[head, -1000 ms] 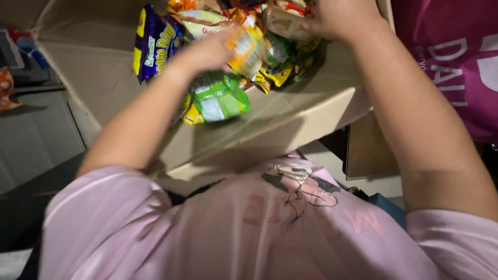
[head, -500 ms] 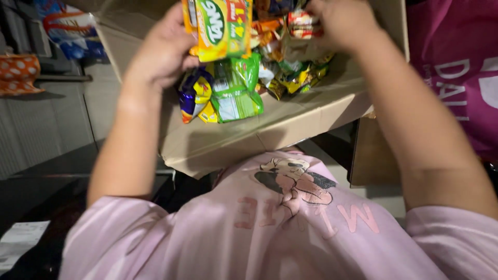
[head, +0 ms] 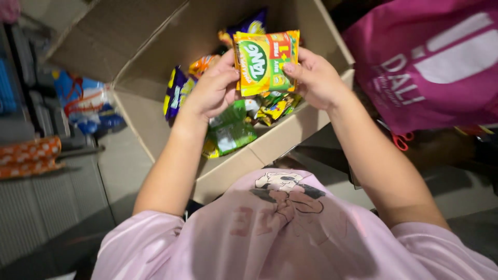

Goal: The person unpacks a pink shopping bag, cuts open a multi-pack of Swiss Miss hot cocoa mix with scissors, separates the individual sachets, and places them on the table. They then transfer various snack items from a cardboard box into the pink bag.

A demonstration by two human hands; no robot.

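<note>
While both hands hold it up over an open cardboard box (head: 270, 145), one yellow-and-green sachet (head: 266, 61) faces the camera. Left hand (head: 215, 91) fingers clamp its left edge; right hand (head: 313, 78) fingers clamp its right edge. It looks like a checking or sorting step; setting the sachet anywhere would call for one hand letting go. Below lie one purple packet (head: 175, 94), one green packet (head: 231, 129) and several smaller ones, too jumbled to count. One magenta bag (head: 430, 62) sits to the right.
</note>
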